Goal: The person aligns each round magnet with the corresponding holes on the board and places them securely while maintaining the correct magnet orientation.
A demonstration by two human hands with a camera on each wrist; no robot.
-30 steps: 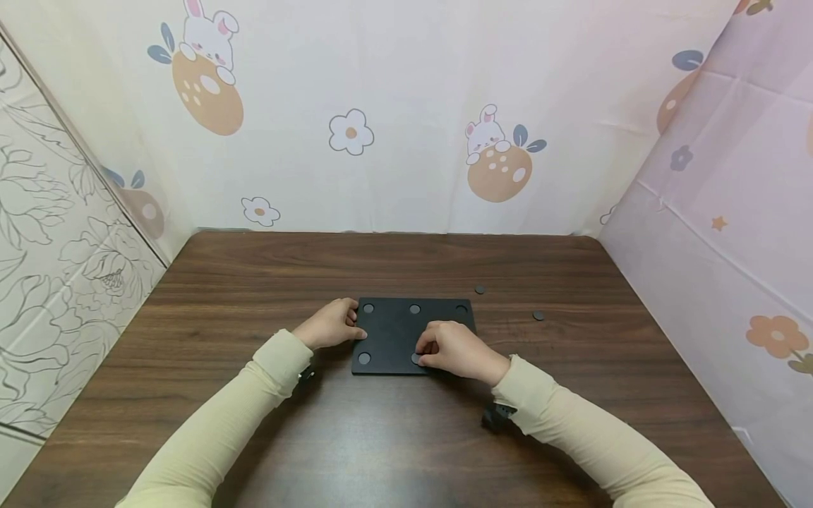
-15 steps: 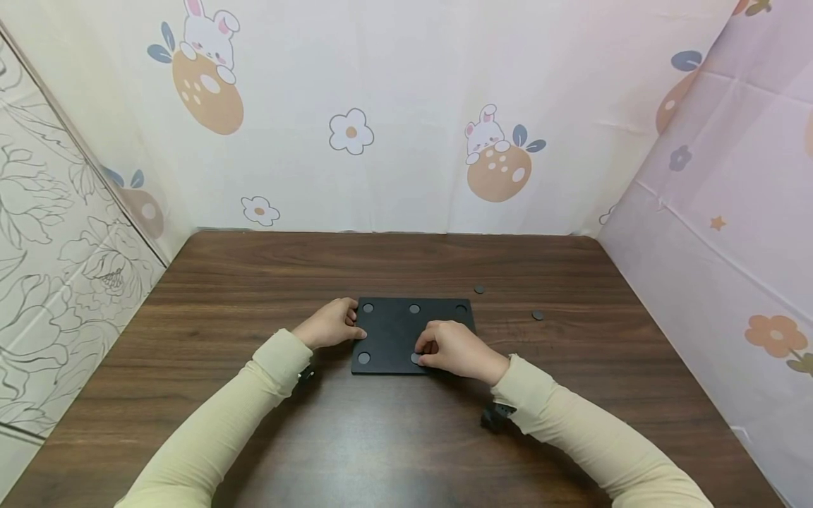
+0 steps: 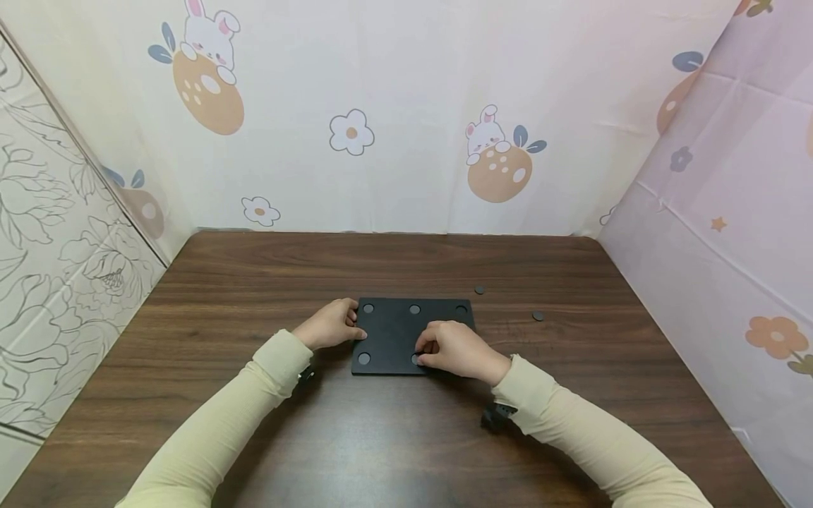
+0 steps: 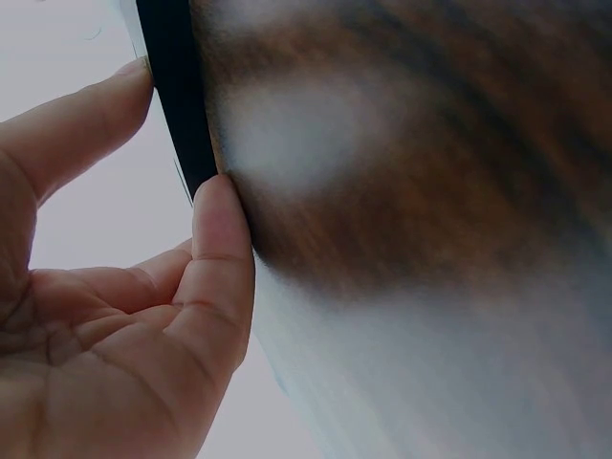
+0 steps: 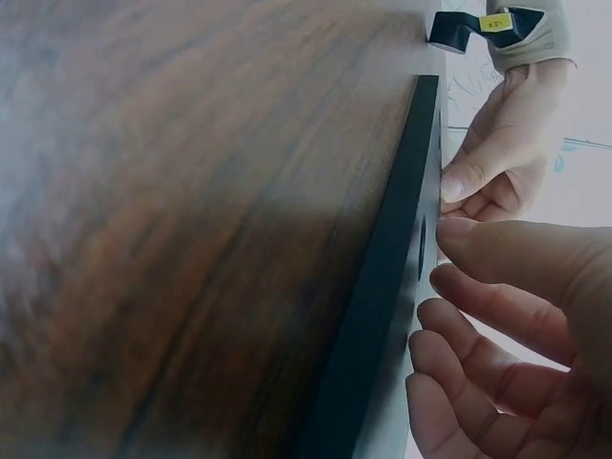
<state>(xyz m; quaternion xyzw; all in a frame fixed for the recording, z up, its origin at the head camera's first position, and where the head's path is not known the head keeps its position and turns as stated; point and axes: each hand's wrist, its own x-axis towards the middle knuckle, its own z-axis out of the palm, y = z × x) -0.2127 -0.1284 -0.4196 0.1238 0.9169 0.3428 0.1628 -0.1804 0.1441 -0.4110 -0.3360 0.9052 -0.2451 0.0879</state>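
A flat black rectangular board [image 3: 390,335] with round recesses lies on the table. At its left edge, my left hand [image 3: 329,324] grips it, thumb on top; the left wrist view shows the thumb and a finger [image 4: 222,225] right at the board's rim. Over the front right part of the board is my right hand [image 3: 459,350], fingers bent and tips down at the front middle recess. A grey disc [image 3: 416,359] shows there beside the thumb. In the right wrist view the thumb [image 5: 521,253] and fingertips meet the board's face; I cannot tell whether they pinch the disc.
Two loose dark discs, one [image 3: 479,290] behind the board and another [image 3: 538,316] to its right, lie on the wooden table [image 3: 381,437]. Grey rounds [image 3: 368,308] show in other recesses; the back right recess [image 3: 461,308] looks darker. Patterned curtains [image 3: 406,176] border the table.
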